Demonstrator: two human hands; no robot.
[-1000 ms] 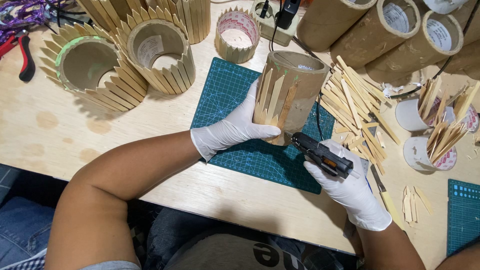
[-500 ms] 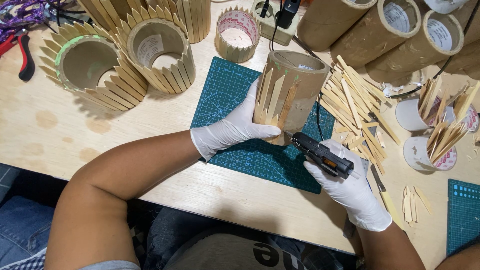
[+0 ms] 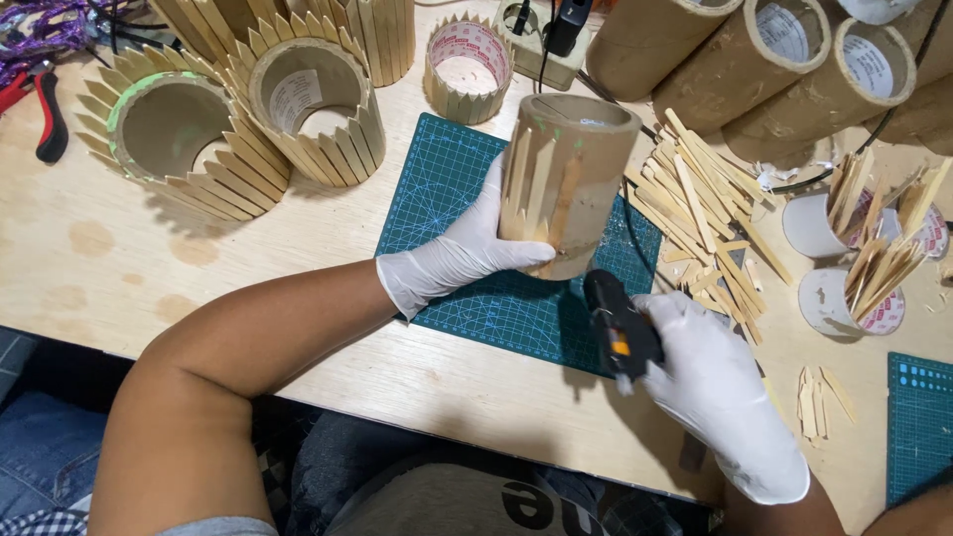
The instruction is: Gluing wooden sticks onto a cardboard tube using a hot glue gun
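My left hand (image 3: 460, 255), in a white glove, grips a cardboard tube (image 3: 574, 169) that stands tilted on a green cutting mat (image 3: 459, 184). A few pointed wooden sticks are stuck to the tube's side under my fingers. My right hand (image 3: 717, 385), also gloved, holds a black glue gun (image 3: 616, 323) with its nozzle pointing up toward the tube's lower edge. A loose pile of wooden sticks (image 3: 707, 208) lies just right of the tube.
Stick-covered tubes (image 3: 313, 104) and a green-rimmed one (image 3: 169, 134) stand at the back left. Bare cardboard tubes (image 3: 764, 55) lie at the back right. White cups with sticks (image 3: 854, 258), a second mat (image 3: 918, 417), red pliers (image 3: 40, 104) and a power strip (image 3: 536, 40) surround the work area.
The glue gun in my right hand has shifted slightly down and away from the tube. My left hand keeps its grip on the tube.
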